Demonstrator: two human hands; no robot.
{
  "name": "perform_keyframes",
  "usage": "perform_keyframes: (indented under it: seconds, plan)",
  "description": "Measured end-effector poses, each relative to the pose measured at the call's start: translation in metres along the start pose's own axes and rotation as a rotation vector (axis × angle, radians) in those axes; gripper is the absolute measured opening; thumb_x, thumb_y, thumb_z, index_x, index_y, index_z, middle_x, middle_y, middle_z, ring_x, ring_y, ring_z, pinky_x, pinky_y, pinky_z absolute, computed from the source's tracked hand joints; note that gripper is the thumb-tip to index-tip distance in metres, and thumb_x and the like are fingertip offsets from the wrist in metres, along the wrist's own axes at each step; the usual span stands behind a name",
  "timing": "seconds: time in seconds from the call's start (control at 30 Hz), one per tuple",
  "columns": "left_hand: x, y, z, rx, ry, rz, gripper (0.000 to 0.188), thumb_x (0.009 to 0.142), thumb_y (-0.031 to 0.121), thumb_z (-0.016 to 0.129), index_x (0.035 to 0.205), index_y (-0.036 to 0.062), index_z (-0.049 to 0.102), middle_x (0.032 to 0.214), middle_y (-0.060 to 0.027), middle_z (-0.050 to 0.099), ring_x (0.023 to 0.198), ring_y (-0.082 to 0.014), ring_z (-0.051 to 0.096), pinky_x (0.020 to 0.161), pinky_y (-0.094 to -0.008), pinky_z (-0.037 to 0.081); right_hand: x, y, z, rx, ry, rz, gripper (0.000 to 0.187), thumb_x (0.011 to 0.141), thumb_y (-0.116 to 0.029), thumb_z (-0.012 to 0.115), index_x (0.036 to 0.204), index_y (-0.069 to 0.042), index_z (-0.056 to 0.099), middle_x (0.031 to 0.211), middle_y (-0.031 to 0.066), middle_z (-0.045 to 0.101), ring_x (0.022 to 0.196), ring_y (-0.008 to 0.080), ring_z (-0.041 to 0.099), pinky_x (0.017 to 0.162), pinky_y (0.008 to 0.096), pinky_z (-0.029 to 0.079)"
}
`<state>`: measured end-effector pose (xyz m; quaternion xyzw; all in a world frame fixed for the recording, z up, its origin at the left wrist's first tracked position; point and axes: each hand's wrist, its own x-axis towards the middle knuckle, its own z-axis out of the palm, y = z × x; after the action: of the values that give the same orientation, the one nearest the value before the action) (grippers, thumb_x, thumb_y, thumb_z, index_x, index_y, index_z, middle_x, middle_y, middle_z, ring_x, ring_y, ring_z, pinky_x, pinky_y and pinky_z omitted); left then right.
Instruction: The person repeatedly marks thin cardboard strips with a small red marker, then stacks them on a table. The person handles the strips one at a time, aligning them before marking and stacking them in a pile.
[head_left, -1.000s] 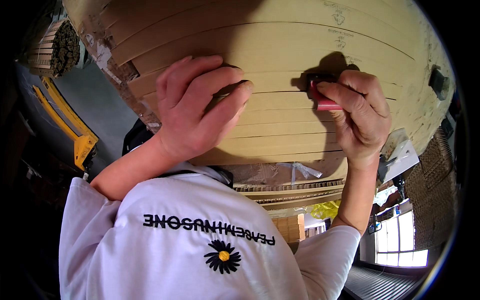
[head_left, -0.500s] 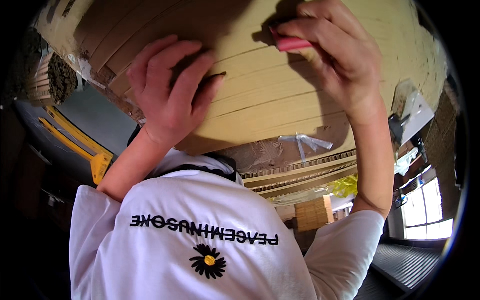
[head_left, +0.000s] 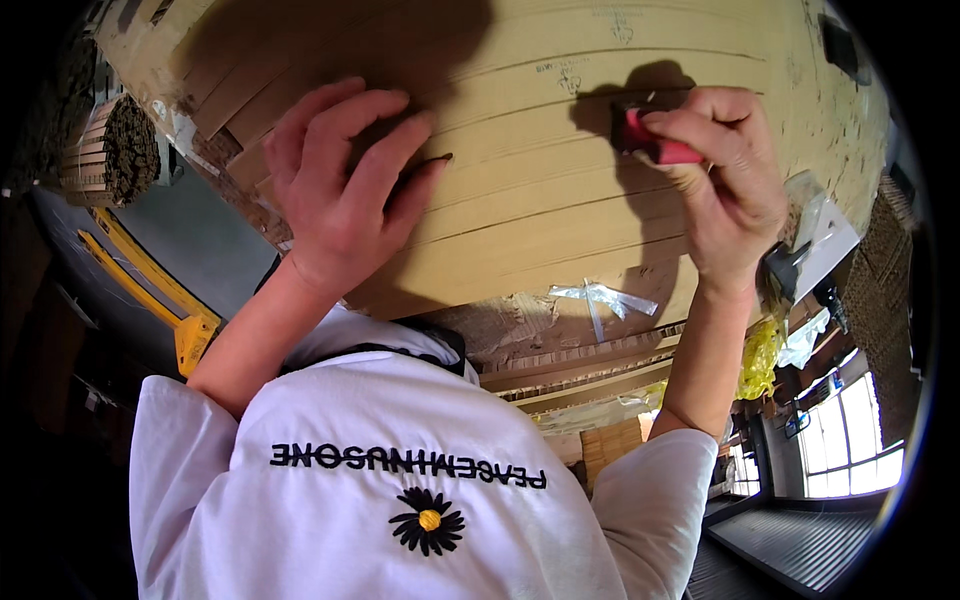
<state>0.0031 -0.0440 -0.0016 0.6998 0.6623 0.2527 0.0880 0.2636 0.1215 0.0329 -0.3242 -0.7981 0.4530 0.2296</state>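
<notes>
A big stack of flat tan cardboard sheets point(head_left: 540, 190) fills the upper part of the view, its layered edges running as long curved lines. Below it hangs the person's white short-sleeved shirt with a black-and-yellow flower print point(head_left: 400, 480). Left of the stack lie a yellow metal pallet-truck frame point(head_left: 165, 300) on a grey floor and, further up, a tied bundle of brown corrugated strips point(head_left: 115, 150). At the stack's lower edge a scrap of clear tape point(head_left: 600, 298) sticks to torn board, and beyond its lower right corner sit crumpled yellow plastic wrap point(head_left: 760, 355) and bright windows point(head_left: 850, 440). Nothing lies between the hands and the stack's face.

Against half a second ago, the right hand has come down from the stack's top edge to partway down its right side, and the left hand's fingers are more bent.

The left hand point(head_left: 345, 190) lies on the stack's left half, fingers loosely spread and curled, holding nothing. The right hand point(head_left: 725, 180) is closed around a small red-handled tool with a dark head point(head_left: 650, 140), gripped between thumb and fingers, the dark head pressed to the cardboard in the stack's upper right. The blade or tip cannot be made out in the hand's shadow.
</notes>
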Motion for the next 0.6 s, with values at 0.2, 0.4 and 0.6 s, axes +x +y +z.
perform_keyframes:
  seconds: [0.2,0.4,0.6]
  plan:
    - [0.0,-0.001,0.001,-0.029,0.006,-0.003,0.039,0.07,0.016,0.084,0.107,0.0098,0.073,0.117,-0.0076,0.065,0.111,-0.0339,0.059,0.093,-0.042,0.047,0.006,-0.006,0.006,-0.129,-0.075,-0.032,0.021,0.079,-0.008,0.081,0.098,0.0,0.078,0.091,0.0068,0.058,0.081,0.019,0.059,0.066,0.0277,0.047]
    - [0.001,0.0,0.001,-0.046,0.02,-0.016,0.039,0.069,0.016,0.085,0.106,0.0094,0.073,0.115,-0.0073,0.066,0.109,-0.0338,0.06,0.093,-0.042,0.048,0.011,-0.007,0.006,-0.188,-0.115,-0.058,0.02,0.077,-0.007,0.081,0.096,-0.001,0.077,0.091,0.0067,0.058,0.081,0.0202,0.06,0.066,0.0284,0.048]
    - [0.002,0.0,0.002,-0.056,0.02,-0.018,0.038,0.07,0.016,0.085,0.105,0.0086,0.073,0.114,-0.0077,0.066,0.109,-0.0341,0.06,0.093,-0.0418,0.048,0.012,-0.006,0.007,-0.205,-0.115,-0.055,0.021,0.075,-0.004,0.081,0.095,-0.002,0.077,0.09,0.0064,0.058,0.08,0.0205,0.061,0.066,0.0286,0.049]
